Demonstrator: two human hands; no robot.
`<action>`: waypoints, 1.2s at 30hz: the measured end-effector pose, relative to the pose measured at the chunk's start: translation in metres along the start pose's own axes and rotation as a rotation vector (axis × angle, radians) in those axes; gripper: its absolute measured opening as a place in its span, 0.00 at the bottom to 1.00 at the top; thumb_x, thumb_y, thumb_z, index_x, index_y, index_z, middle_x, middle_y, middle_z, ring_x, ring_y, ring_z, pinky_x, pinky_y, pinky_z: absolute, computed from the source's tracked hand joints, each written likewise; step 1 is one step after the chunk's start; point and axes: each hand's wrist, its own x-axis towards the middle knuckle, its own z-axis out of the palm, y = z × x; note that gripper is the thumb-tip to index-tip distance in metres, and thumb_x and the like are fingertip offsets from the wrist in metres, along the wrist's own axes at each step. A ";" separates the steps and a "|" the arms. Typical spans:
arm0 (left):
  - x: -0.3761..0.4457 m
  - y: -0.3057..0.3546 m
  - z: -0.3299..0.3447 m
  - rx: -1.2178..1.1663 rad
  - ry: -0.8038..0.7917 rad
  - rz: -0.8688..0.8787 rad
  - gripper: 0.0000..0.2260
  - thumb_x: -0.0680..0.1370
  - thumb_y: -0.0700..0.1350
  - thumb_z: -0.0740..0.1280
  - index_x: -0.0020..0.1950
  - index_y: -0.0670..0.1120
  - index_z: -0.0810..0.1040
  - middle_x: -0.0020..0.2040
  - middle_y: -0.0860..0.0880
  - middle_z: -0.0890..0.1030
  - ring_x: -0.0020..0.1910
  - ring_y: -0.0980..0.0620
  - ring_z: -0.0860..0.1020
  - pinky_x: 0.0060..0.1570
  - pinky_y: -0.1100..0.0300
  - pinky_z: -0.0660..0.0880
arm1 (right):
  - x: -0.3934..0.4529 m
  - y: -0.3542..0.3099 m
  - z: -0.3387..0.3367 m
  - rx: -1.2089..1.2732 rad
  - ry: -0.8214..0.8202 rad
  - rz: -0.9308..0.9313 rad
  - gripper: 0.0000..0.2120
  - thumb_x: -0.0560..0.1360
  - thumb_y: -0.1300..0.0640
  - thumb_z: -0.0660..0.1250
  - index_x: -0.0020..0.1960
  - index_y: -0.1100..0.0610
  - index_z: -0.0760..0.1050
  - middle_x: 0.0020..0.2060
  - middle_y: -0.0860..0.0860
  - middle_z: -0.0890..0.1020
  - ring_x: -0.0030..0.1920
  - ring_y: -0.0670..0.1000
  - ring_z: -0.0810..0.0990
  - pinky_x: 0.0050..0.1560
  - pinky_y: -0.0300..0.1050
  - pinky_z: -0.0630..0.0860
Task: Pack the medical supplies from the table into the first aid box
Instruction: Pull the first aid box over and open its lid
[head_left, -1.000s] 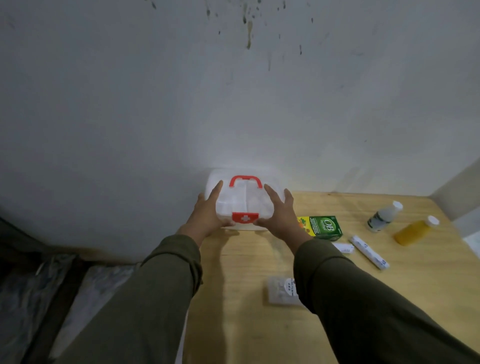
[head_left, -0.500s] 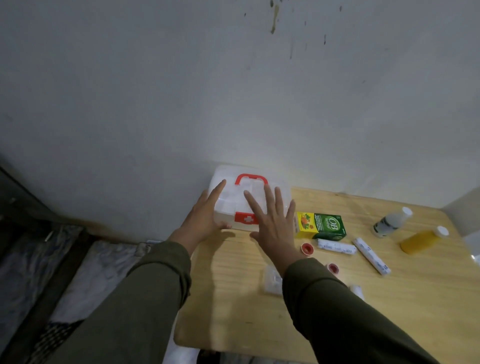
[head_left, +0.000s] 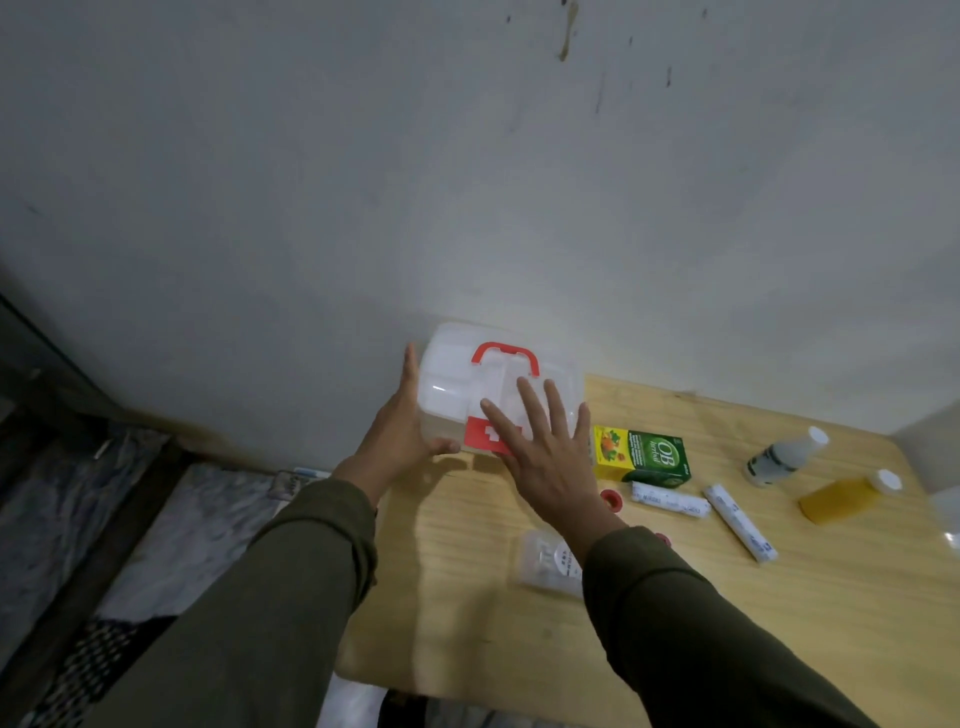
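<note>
The first aid box (head_left: 457, 379) is translucent white with a red handle and a red cross latch, lid closed, at the table's far left corner against the wall. My left hand (head_left: 402, 434) grips its left side, thumb under the front edge. My right hand (head_left: 545, 452) hovers flat over the front right of the box, fingers spread, holding nothing. Right of the box lie a green and yellow carton (head_left: 644, 457), two white bandage rolls (head_left: 670, 501) (head_left: 740, 522), a white bottle (head_left: 784, 457) and an orange bottle (head_left: 844, 499).
A clear plastic pack (head_left: 545, 564) lies near my right wrist. Small red-capped items (head_left: 607, 496) sit beside it. The wooden table (head_left: 467, 597) ends at the wall behind. Left of the table edge lies dark patterned bedding (head_left: 78, 519).
My right hand has let go of the box's right side and opened flat above its front. The view has shifted left and down. My left hand stays on the box.
</note>
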 end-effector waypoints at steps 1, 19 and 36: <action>0.000 0.000 0.000 -0.002 0.000 -0.022 0.58 0.66 0.46 0.78 0.74 0.57 0.31 0.76 0.47 0.60 0.71 0.42 0.66 0.66 0.47 0.67 | -0.001 0.002 -0.002 0.023 -0.002 -0.011 0.31 0.75 0.40 0.60 0.74 0.41 0.51 0.75 0.57 0.61 0.73 0.65 0.60 0.63 0.75 0.60; 0.016 0.007 -0.005 -0.055 -0.041 -0.114 0.51 0.69 0.53 0.75 0.76 0.54 0.38 0.76 0.48 0.61 0.72 0.41 0.64 0.66 0.48 0.66 | 0.060 0.036 -0.075 0.086 0.078 0.003 0.22 0.80 0.46 0.48 0.73 0.42 0.53 0.73 0.55 0.65 0.73 0.59 0.64 0.69 0.71 0.52; 0.019 0.007 -0.005 -0.004 -0.084 -0.150 0.47 0.71 0.53 0.73 0.77 0.53 0.40 0.75 0.47 0.62 0.71 0.42 0.64 0.67 0.50 0.65 | 0.136 0.043 -0.077 0.028 0.010 0.172 0.31 0.79 0.42 0.52 0.76 0.50 0.43 0.74 0.56 0.55 0.74 0.60 0.54 0.69 0.70 0.53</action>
